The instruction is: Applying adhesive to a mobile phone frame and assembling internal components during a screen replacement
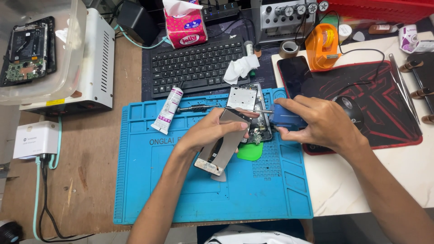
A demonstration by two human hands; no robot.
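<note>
My left hand (209, 132) grips a phone screen panel (224, 147), tilted, with its grey back facing up, over the blue work mat (181, 190). My right hand (316, 123) holds a small blue block-shaped tool (285, 118) just right of the panel's top end. Between the hands lies an opened phone body (261, 131) with bare circuit parts, and a thin metal rod crosses it. A green plastic pick (251, 152) lies under the panel's edge. A silver metal plate (242, 97) rests at the mat's far edge.
A white glue tube (168, 110) and a screwdriver (196, 108) lie on the mat's far left. Behind are a black keyboard (196, 65), a crumpled tissue (240, 68), a pink tissue box (185, 25), an orange tape dispenser (322, 45), a dark phone (294, 74), a black mouse (350, 108) and tweezers (404, 88).
</note>
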